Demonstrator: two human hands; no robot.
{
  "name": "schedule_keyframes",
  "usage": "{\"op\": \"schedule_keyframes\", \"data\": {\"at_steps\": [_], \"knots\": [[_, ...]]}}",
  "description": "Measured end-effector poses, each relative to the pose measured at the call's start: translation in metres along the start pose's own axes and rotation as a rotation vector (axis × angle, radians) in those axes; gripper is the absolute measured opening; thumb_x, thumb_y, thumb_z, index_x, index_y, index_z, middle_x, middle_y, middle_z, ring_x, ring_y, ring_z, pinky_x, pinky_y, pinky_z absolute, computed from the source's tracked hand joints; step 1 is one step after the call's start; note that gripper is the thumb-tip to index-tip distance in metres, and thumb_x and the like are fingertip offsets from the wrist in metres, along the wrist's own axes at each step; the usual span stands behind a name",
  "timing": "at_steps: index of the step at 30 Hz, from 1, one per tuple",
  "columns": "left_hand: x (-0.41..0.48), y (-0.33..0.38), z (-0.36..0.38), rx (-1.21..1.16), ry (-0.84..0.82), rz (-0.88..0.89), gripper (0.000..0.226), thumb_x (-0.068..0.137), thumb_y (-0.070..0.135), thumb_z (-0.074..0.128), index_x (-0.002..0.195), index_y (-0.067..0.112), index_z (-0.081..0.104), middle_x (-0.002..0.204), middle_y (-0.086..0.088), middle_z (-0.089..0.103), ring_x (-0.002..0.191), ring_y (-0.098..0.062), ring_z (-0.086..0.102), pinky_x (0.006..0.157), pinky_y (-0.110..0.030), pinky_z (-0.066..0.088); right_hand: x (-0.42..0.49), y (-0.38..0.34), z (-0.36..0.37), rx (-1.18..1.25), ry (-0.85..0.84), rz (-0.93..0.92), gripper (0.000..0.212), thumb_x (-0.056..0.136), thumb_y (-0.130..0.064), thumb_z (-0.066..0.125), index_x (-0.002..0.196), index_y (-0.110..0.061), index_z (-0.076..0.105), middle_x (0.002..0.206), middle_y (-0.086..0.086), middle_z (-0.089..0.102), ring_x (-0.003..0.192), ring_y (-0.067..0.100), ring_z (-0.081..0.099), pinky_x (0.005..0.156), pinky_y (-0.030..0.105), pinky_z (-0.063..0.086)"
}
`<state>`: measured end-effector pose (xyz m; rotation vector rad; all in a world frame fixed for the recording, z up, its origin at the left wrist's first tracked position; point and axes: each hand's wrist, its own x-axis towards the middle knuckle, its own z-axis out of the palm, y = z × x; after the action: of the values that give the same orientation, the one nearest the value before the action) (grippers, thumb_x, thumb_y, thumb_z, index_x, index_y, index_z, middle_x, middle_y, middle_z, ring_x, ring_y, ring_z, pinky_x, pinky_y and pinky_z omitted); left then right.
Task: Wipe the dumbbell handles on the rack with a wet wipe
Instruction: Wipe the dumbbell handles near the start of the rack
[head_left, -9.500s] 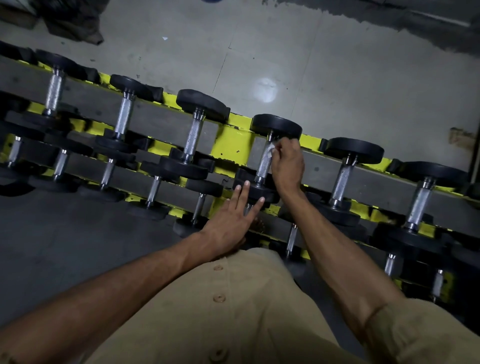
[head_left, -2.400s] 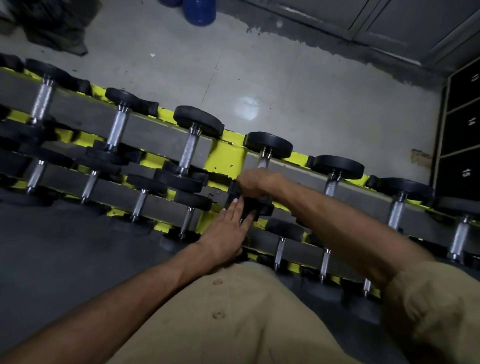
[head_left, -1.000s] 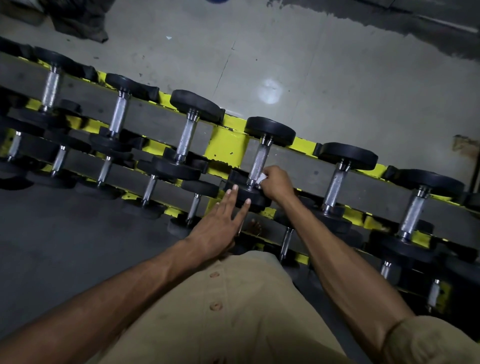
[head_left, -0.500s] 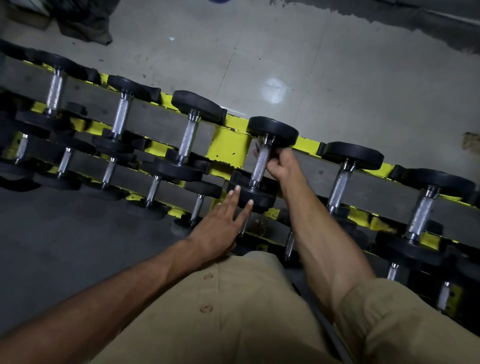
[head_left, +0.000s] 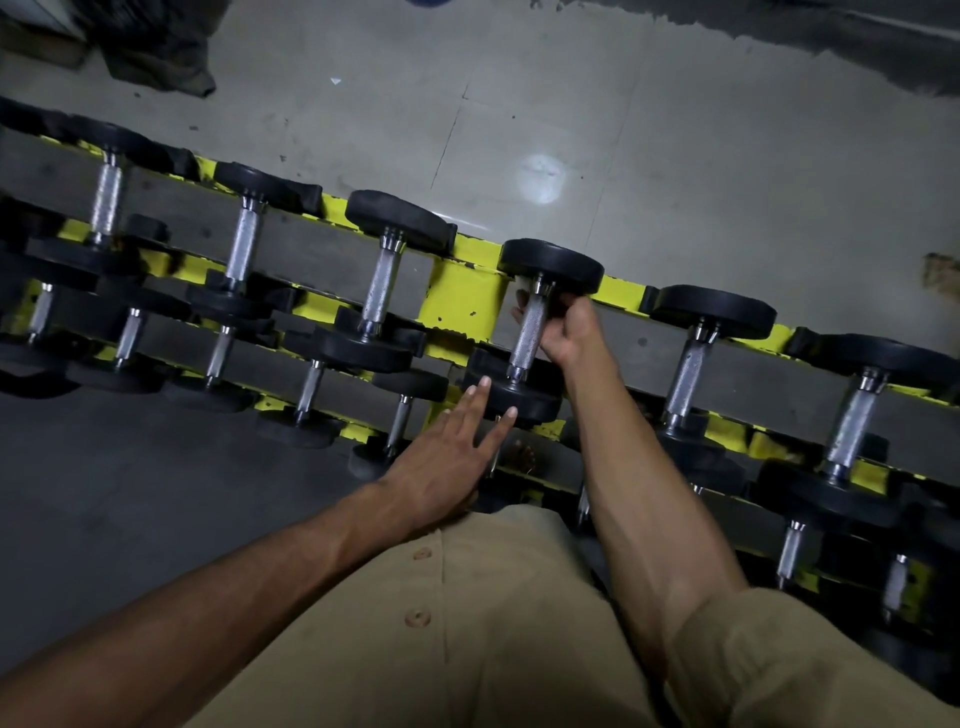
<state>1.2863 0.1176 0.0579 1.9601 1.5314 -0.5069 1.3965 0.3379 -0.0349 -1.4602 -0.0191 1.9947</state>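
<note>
Right hand curls round the dumbbell handle; left hand rests flat on its head

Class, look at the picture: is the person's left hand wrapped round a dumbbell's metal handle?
No, the left hand lies with straight fingers against a black round dumbbell weight; the right hand grips the knurled silver handle.

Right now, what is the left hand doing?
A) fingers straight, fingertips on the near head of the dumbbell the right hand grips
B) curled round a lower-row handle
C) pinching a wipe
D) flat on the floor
A: the left hand lies with fingers straight, fingertips on the near black head of the top-row dumbbell whose handle the right hand curls round.
</note>
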Motion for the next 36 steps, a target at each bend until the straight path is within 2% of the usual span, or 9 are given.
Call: {"op": "schedule_keyframes", "data": {"at_steps": [3,7,9,12,16,21,25,30,36], "knots": [[0.000,-0.002,-0.001,-0.001,-0.003,0.011,0.097,0.097,-0.004,0.046,0.164,0.015,-0.022,0.159,-0.031,-0.040,0.157,-0.044,-0.019,0.130,-0.051,0.012,-0.003,0.010,0.000,-0.029,0.194,-0.203,0.020,0.094,0.005,0.047,0.090,-0.011,0.059,0.071,0.009,0.060,0.057,0.019,0.059,0.059,0.031,0.052],[-0.001,-0.001,0.000,-0.004,-0.006,0.016,0.097,0.097,-0.001,0.048,0.164,0.014,-0.021,0.159,-0.032,-0.040,0.157,-0.044,-0.020,0.131,-0.050,0.012,-0.009,0.023,-0.004,-0.163,0.220,-0.381,0.021,0.093,0.002,0.062,0.084,-0.016,0.060,0.068,0.002,0.059,0.054,0.008,0.054,0.051,0.021,0.046],[0.000,-0.001,0.000,-0.001,-0.001,0.016,0.097,0.098,-0.001,0.048,0.164,0.014,-0.022,0.158,-0.032,-0.040,0.157,-0.044,-0.021,0.131,-0.050,0.013,-0.012,0.020,-0.003,-0.127,0.134,-0.243,0.017,0.100,-0.006,0.053,0.089,-0.016,0.062,0.072,0.002,0.067,0.061,0.013,0.064,0.059,0.025,0.051],[-0.001,-0.003,-0.001,0.017,-0.011,0.023,0.097,0.097,-0.004,0.046,0.163,0.015,-0.023,0.158,-0.032,-0.040,0.157,-0.045,-0.020,0.130,-0.051,0.014,-0.005,0.011,-0.005,-0.050,-0.051,0.015,0.033,0.104,-0.024,0.034,0.104,-0.010,0.064,0.099,0.011,0.075,0.091,0.030,0.074,0.087,0.041,0.049],[-0.002,-0.006,-0.006,0.031,-0.028,0.040,0.098,0.098,-0.007,0.046,0.164,0.017,-0.022,0.160,-0.031,-0.039,0.157,-0.043,-0.020,0.131,-0.050,0.012,-0.003,0.000,0.000,-0.019,-0.001,0.032,0.034,0.104,-0.027,0.035,0.101,-0.009,0.063,0.094,0.015,0.074,0.086,0.032,0.074,0.090,0.047,0.049],[-0.003,-0.008,-0.006,0.029,-0.010,0.042,0.096,0.097,-0.005,0.045,0.164,0.016,-0.020,0.161,-0.032,-0.036,0.158,-0.043,-0.018,0.130,-0.049,0.013,-0.001,0.029,0.004,-0.154,0.353,-0.482,0.015,0.087,-0.004,0.063,0.077,-0.014,0.059,0.075,0.009,0.060,0.073,0.021,0.054,0.066,0.038,0.045],[0.000,-0.007,-0.001,0.027,-0.006,0.044,0.097,0.098,-0.003,0.047,0.164,0.016,-0.022,0.159,-0.032,-0.039,0.157,-0.044,-0.019,0.130,-0.051,0.015,-0.030,0.041,0.000,-0.765,0.452,-1.029,0.008,0.084,-0.002,0.063,0.083,-0.010,0.060,0.087,0.005,0.061,0.078,0.015,0.051,0.065,0.024,0.034],[-0.001,-0.009,-0.003,0.029,-0.021,0.052,0.098,0.098,-0.004,0.047,0.163,0.015,-0.023,0.159,-0.032,-0.039,0.157,-0.045,-0.019,0.130,-0.052,0.015,-0.036,0.035,-0.023,-1.472,0.346,-1.361,0.005,0.094,-0.013,0.059,0.099,-0.014,0.061,0.102,0.004,0.055,0.094,0.023,0.053,0.062,0.032,0.040],[0.001,-0.009,0.002,0.010,0.006,0.048,0.100,0.096,-0.009,0.046,0.163,0.016,-0.023,0.158,-0.032,-0.040,0.157,-0.045,-0.020,0.129,-0.054,0.016,-0.042,0.017,-0.046,-1.753,0.063,-1.482,0.026,0.091,-0.008,0.058,0.114,-0.014,0.067,0.124,0.001,0.064,0.106,0.024,0.057,0.069,0.034,0.049]]}}
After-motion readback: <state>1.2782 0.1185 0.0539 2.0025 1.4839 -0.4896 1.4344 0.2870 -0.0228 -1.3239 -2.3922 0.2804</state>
